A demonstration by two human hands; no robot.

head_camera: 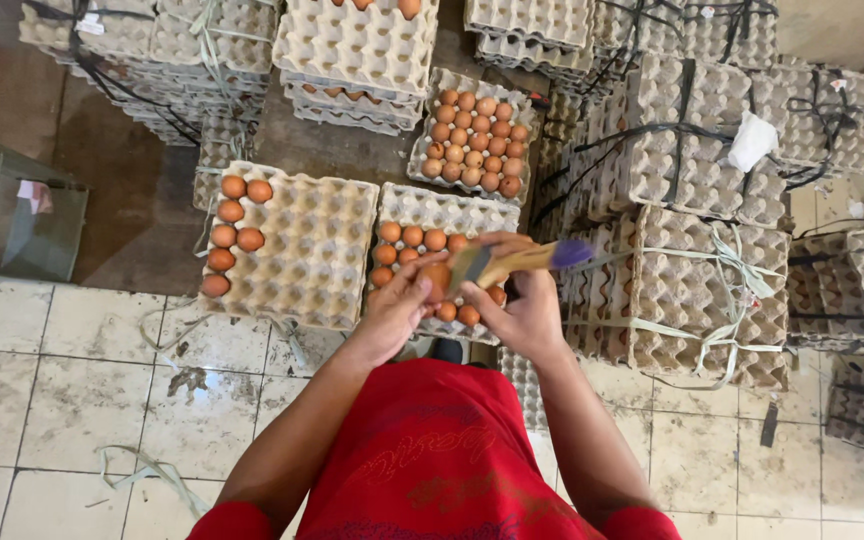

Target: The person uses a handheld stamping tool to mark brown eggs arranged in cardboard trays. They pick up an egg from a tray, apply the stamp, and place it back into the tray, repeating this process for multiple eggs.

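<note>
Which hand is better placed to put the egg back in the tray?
Left. The left hand holds the brown egg directly over the tray, while the right hand is occupied holding the brush.

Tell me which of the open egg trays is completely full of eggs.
The farthest tray, beyond the hands, has every cup filled; the left tray holds one edge column, the middle tray is partly filled.
</note>
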